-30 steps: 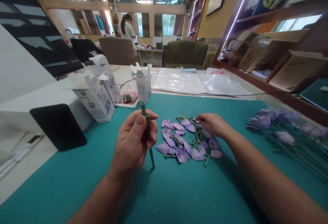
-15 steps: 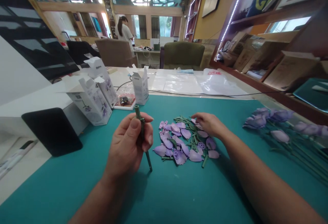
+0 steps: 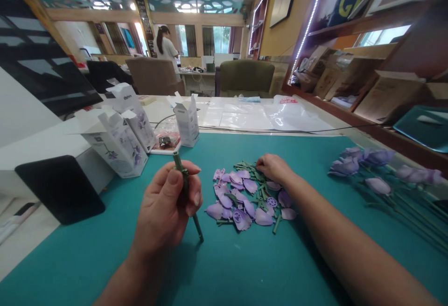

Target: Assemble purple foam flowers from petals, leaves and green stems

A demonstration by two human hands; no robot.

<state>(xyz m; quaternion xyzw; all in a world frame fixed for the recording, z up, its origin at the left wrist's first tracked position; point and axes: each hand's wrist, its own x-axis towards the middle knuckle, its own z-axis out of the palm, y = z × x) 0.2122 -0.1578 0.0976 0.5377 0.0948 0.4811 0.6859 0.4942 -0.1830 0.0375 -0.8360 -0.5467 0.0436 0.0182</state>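
Observation:
My left hand (image 3: 166, 205) is closed around a thin green plastic stem (image 3: 198, 226), held nearly upright above the teal mat (image 3: 245, 268). The stem's top pokes out above my thumb and its lower end slants down to the right. To the right lies a pile of purple petal pieces and green stem parts (image 3: 247, 194). My right hand (image 3: 275, 168) rests on the far edge of that pile with its fingers curled down among the pieces; what they pinch is hidden.
Opened white flower-print boxes (image 3: 119, 140) stand at the mat's far left, with a black phone stand (image 3: 58, 189) nearer me. Finished purple flowers (image 3: 367, 168) lie at the right. Clear plastic bags (image 3: 266, 114) lie beyond. A person (image 3: 164, 47) stands far back by armchairs.
My view has drifted so everything sits a little lower and to the left. My right hand stays on the pile's far edge; the left keeps the stem.

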